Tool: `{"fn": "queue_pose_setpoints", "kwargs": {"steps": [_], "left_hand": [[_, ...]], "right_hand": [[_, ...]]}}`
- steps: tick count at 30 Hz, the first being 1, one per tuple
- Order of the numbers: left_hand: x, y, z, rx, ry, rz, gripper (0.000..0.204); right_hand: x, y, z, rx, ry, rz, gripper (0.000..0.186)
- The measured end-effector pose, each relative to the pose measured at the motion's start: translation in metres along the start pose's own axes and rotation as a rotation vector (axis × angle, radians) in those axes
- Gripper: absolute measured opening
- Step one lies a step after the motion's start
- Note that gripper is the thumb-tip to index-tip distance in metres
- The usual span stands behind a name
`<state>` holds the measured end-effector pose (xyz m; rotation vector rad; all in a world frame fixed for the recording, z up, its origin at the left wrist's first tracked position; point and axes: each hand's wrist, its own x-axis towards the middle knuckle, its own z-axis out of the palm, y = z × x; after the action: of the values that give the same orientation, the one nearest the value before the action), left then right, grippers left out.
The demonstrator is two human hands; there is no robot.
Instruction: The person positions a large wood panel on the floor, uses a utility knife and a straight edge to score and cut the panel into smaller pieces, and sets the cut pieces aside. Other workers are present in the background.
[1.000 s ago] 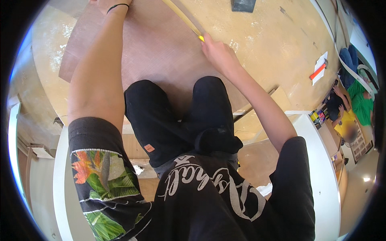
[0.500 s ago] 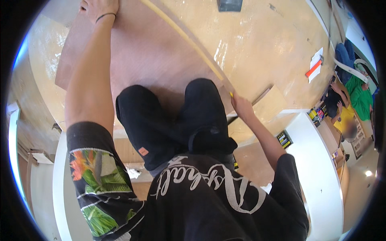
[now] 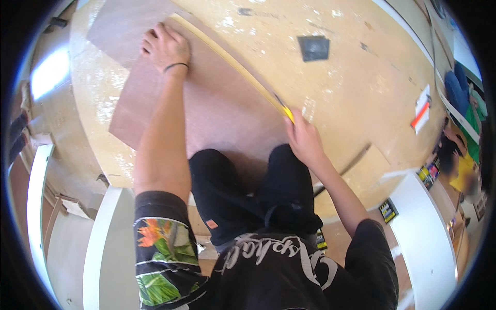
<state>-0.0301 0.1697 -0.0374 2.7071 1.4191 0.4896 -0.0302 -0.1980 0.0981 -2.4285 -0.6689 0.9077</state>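
Note:
A large reddish-brown thin sheet (image 3: 222, 111) lies in front of my knees on the work surface. Along its right edge runs a long pale wooden strip (image 3: 227, 58), slanting from far left to near right. My left hand (image 3: 169, 49) presses on the sheet beside the strip's far end, fingers apart and bent. A yellow utility knife (image 3: 289, 114) is in my right hand (image 3: 306, 137), its dark tip pointing away from me against the strip's right edge near its near end. Whether the blade is in the sheet is too small to tell.
Another brown sheet (image 3: 126, 28) lies beyond on the left. A dark grey square piece (image 3: 313, 48) rests ahead, and a red-handled tool (image 3: 421, 114) on white paper to the right. White curved panels (image 3: 421, 227) stand nearby. Other people (image 3: 460, 165) are at far right.
The view has shifted, bringing my left hand and the strip's far end fully into sight. My right hand has moved the knife away from me, from just past the strip's near end to alongside it.

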Motion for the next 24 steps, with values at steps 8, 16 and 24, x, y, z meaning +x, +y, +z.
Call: {"fn": "queue_pose_setpoints", "kwargs": {"steps": [8, 16, 24], "left_hand": [[0.002, 0.005, -0.011, -0.044, -0.071, -0.027, 0.034], [0.001, 0.006, -0.015, -0.078, -0.105, -0.035, 0.037], [0.001, 0.004, -0.015, -0.08, -0.133, -0.01, 0.036]], "right_hand": [[0.23, -0.145, 0.046, 0.02, 0.068, -0.272, 0.027], [0.27, -0.164, 0.053, -0.114, 0.006, -0.312, 0.03], [0.27, -0.175, 0.053, -0.135, -0.053, -0.284, 0.033]]}}
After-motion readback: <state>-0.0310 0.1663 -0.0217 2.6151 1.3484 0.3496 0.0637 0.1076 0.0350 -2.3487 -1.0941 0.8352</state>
